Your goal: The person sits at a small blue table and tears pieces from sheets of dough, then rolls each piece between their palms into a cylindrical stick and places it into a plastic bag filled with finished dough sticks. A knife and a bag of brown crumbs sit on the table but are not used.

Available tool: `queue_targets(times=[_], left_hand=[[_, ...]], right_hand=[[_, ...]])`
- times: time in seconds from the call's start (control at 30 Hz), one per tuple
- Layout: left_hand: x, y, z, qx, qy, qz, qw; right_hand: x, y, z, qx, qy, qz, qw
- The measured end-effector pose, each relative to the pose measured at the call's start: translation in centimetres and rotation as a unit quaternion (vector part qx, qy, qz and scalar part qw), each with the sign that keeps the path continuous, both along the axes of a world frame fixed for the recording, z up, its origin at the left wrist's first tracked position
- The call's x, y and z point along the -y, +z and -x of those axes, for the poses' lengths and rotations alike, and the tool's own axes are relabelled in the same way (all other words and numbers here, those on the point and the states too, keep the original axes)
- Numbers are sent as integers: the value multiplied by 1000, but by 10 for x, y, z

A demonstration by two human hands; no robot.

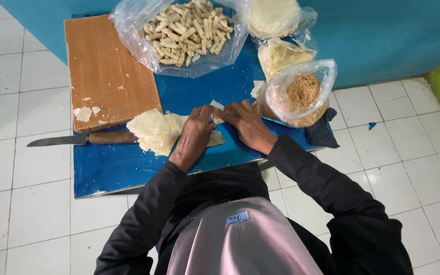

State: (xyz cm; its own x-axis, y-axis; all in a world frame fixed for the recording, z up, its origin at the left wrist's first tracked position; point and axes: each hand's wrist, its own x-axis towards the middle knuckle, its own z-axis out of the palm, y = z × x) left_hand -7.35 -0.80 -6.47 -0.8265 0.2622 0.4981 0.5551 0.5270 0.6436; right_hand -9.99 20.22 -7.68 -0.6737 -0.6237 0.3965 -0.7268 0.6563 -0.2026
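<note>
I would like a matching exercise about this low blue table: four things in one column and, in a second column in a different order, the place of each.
Things:
1. steel knife with wooden handle
2. clear bag of small rolled pastries
3. clear bag of brown crumbs
4. stack of pale thin wrapper sheets

Places:
A. right of the right hand
B. far edge of the blue table, beside the wooden board
C. just left of the left hand
D. sticking out over the table's left edge

Pairs: 1-D, 2-B, 3-A, 4-C
</note>
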Motion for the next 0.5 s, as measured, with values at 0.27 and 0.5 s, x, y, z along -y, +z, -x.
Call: queue_targets(times=[0.27,0.5], left_hand=[[1,3,0,-37,-7,70,997],[0,1,-1,-70,12,132,989]], right_hand=[[-4,-2,-3,49,-25,8,998],[-7,6,-14,-85,-33,-86,992]])
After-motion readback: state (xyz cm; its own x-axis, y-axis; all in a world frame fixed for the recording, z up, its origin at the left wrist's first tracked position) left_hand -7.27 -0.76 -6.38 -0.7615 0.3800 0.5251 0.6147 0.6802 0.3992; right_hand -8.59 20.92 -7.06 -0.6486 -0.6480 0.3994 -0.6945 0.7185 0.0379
